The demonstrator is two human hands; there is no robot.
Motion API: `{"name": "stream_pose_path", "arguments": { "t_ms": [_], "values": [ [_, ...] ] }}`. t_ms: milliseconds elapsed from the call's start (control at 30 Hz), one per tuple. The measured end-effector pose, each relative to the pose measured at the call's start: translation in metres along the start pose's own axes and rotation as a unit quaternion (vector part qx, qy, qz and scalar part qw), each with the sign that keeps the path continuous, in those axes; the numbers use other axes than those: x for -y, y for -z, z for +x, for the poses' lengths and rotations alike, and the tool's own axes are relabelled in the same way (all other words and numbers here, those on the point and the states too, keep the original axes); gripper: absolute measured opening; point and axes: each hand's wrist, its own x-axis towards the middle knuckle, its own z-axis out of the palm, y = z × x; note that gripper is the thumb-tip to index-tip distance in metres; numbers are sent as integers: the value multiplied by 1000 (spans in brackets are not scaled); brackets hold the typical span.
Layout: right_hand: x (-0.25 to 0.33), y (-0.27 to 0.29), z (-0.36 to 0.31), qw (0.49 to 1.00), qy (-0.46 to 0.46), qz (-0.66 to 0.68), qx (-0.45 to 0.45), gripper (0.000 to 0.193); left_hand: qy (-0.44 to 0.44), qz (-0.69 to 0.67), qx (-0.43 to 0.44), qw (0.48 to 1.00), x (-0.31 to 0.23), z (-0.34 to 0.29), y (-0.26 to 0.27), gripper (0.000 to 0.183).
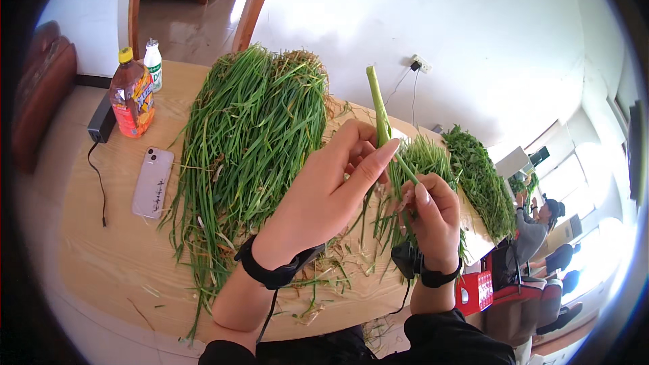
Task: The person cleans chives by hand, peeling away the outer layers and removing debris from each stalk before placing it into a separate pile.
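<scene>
A long green stalk [380, 108] with a thick, pale upper end slants up above the table. My left hand [331, 186] pinches it below the thick part, between thumb and fingers. Lower down, my right hand [434, 220] grips the thin part of the same stalk with thumb and forefinger. Just left of my hands lies a big heap of long green chives [253, 135], some brown and dry among them. A smaller bunch of green stems [426, 159] lies behind my right hand, partly hidden by it. Both wrists wear black bands with small devices.
On the left stand a bottle of brown drink [130, 98] and a white bottle [153, 66], near a phone [153, 182] and a black power adapter [103, 119]. Leafy greens [478, 182] lie right; scraps [341, 263] litter the table. Another person [534, 230] sits far right.
</scene>
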Motion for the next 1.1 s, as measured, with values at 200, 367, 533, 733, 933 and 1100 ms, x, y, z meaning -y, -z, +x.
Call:
{"name": "stream_pose_path", "arguments": {
  "t_ms": [200,367,533,733,933,1100],
  "values": [
    [8,-2,1,1000,-26,4,14,18,74,17,18,997,-15,-4,2,21],
    [14,-15,-6,996,-2,-87,-26,17,28,139,34,989,-18,-5,3,21],
    [15,0,-5,984,50,-138,-98,17,8,247,96,964,-16,-9,15,22],
    [15,36,-2,883,268,-306,-233,22,22,279,222,934,-15,-15,25,33],
    [45,146,-62,647,254,-601,-395,29,92,257,247,930,-36,-14,33,38],
    [73,192,-141,664,-1,-524,-534,33,107,126,250,954,-34,-13,35,37]
  ]
}}
